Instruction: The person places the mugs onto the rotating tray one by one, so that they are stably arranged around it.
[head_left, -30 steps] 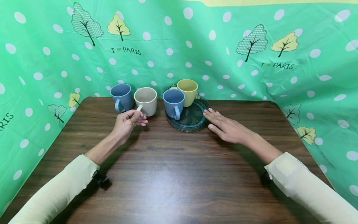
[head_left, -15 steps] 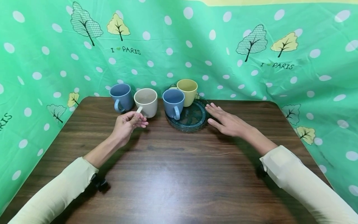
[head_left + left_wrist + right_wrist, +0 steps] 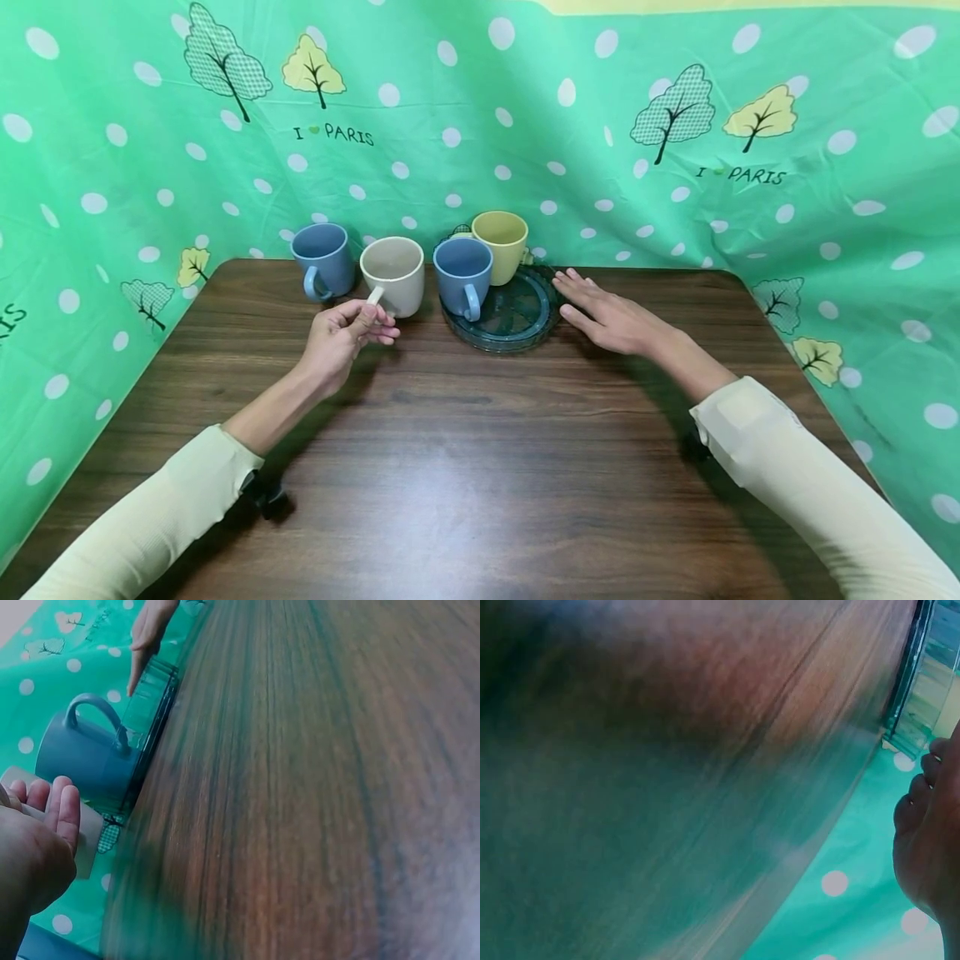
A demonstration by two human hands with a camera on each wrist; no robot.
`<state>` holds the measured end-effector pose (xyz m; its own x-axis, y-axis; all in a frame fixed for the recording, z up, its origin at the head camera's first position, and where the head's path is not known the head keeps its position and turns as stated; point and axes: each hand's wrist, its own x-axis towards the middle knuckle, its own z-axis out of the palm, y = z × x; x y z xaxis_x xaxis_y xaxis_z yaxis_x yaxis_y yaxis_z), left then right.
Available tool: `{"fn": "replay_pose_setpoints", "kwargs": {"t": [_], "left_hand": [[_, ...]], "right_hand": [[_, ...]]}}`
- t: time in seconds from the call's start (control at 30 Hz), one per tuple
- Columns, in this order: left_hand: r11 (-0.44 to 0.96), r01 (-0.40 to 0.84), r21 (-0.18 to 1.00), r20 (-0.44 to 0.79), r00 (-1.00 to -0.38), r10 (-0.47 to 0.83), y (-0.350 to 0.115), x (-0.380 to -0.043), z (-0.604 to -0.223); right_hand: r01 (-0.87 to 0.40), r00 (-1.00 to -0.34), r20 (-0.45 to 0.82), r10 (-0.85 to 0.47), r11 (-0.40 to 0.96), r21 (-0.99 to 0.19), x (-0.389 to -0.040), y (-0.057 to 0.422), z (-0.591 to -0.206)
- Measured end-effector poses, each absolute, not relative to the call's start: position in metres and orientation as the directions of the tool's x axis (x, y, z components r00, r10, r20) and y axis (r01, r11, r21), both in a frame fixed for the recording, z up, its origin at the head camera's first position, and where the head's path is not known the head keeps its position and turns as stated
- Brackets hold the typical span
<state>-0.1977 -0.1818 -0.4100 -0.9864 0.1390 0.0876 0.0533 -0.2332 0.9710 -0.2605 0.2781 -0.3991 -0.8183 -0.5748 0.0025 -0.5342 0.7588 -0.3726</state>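
Note:
My left hand (image 3: 337, 342) pinches the handle of a cream mug (image 3: 397, 279) between thumb and fingers. In the left wrist view, curtain shows between the cream mug's base and the table, so the mug hangs slightly raised. A blue mug (image 3: 322, 254) stands on the table to its left. To its right is a round, see-through dark teal tray (image 3: 517, 321) bearing a second blue mug (image 3: 463, 275) and a yellow mug (image 3: 501, 246) behind it. My right hand (image 3: 618, 321) lies with straight fingers at the tray's right rim; whether the fingertips touch it I cannot tell.
Dark wood table (image 3: 465, 450) spreads out in front of the mugs. A green dotted curtain (image 3: 570, 142) hangs close behind the table's back edge and down both sides.
The cream mug has come slightly nearer to me in my left hand. My right hand has shifted a little farther back along the tray's rim. The other mugs look unmoved.

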Motion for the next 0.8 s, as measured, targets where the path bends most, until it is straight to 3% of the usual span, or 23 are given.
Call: {"fn": "replay_pose_setpoints", "kwargs": {"t": [0.8], "left_hand": [[-0.272,0.094,0.958,0.129,-0.985,0.112,-0.167,-0.184,-0.407]], "right_hand": [[-0.537,-0.814,-0.024,-0.581,0.767,-0.350,-0.253,0.283,-0.407]]}}
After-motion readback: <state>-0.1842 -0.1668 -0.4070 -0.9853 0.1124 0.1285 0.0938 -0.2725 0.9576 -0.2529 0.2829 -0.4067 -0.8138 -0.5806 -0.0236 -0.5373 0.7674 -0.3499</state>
